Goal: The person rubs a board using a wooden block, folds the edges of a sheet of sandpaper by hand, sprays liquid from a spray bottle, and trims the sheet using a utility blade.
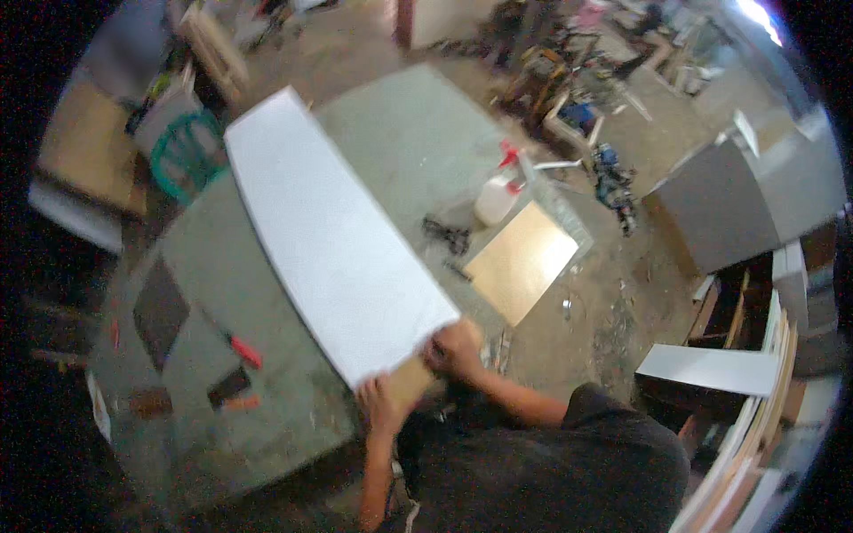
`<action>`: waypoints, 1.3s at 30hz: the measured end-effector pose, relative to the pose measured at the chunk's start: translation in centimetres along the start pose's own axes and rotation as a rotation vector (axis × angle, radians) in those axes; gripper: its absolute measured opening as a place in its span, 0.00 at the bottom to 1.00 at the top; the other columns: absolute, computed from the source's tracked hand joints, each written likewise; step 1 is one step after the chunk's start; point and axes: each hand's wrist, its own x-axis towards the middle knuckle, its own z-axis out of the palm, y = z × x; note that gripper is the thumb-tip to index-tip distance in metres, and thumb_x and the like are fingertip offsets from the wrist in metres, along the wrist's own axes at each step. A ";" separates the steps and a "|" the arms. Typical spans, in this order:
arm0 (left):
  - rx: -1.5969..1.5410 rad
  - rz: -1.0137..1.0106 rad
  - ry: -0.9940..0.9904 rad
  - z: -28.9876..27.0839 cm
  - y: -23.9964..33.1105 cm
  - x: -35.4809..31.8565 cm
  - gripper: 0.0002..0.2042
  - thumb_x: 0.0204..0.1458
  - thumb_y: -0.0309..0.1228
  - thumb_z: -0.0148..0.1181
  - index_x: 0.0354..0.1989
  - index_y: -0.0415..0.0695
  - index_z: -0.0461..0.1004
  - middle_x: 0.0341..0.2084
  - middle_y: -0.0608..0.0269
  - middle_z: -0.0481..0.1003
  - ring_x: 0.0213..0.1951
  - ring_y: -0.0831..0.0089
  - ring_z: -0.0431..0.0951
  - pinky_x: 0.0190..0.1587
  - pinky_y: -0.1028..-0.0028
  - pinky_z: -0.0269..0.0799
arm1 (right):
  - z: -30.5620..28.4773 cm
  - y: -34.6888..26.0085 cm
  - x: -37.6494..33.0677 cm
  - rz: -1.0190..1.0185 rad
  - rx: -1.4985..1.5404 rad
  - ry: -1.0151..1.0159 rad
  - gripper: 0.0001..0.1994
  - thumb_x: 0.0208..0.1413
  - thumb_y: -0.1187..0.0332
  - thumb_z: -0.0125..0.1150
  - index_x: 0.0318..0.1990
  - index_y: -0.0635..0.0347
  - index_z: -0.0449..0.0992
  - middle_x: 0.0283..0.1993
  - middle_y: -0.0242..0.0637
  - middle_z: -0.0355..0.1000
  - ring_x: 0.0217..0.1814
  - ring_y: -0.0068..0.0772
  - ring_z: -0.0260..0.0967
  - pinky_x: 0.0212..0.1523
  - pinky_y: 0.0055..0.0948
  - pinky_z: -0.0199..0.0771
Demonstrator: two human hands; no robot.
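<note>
In the head view, a long white panel [333,235] lies flat along the grey worktop [409,142], its near end at the worktop's edge where both hands can steady it. The left hand [384,404] and right hand [458,346] grip that end; a brown wooden piece [410,380] shows just beneath. Fingers look curled, though blur hides the exact hold.
</note>
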 end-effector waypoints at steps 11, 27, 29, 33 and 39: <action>-0.126 0.084 0.771 -1.0 1.9 30.7 0.44 0.28 0.58 0.78 0.54 0.45 0.68 0.49 0.52 0.67 0.53 0.47 0.64 0.59 0.44 0.56 | -9.2 11.4 33.6 -0.487 -0.369 0.164 0.16 0.45 0.57 0.68 0.35 0.59 0.75 0.39 0.43 0.72 0.49 0.46 0.69 0.54 0.44 0.70; -0.013 0.380 0.592 -0.3 11.5 35.3 0.44 0.39 0.65 0.68 0.58 0.45 0.67 0.51 0.52 0.68 0.55 0.51 0.66 0.59 0.50 0.58 | -18.5 17.4 27.6 -0.234 -0.503 0.545 0.08 0.47 0.65 0.67 0.28 0.58 0.76 0.35 0.41 0.74 0.43 0.46 0.71 0.47 0.42 0.71; -0.042 0.366 0.579 0.7 10.9 32.7 0.44 0.38 0.65 0.68 0.58 0.45 0.67 0.50 0.51 0.68 0.54 0.50 0.66 0.58 0.49 0.59 | -17.5 17.4 26.2 -0.250 -0.504 0.529 0.07 0.48 0.65 0.67 0.29 0.58 0.77 0.35 0.41 0.74 0.43 0.45 0.71 0.47 0.42 0.71; -0.069 0.398 0.612 2.2 7.5 31.3 0.43 0.38 0.63 0.69 0.58 0.45 0.67 0.50 0.51 0.68 0.54 0.50 0.67 0.57 0.48 0.60 | -15.1 15.8 25.8 -0.317 -0.455 0.456 0.08 0.47 0.64 0.68 0.30 0.58 0.78 0.35 0.40 0.74 0.42 0.44 0.71 0.45 0.41 0.69; -0.010 0.330 0.698 -1.3 4.6 37.3 0.43 0.38 0.62 0.70 0.55 0.40 0.68 0.52 0.48 0.69 0.56 0.48 0.66 0.60 0.48 0.60 | -13.5 15.6 34.2 -0.330 -0.482 0.431 0.10 0.46 0.61 0.66 0.28 0.57 0.76 0.33 0.41 0.72 0.42 0.46 0.69 0.46 0.42 0.69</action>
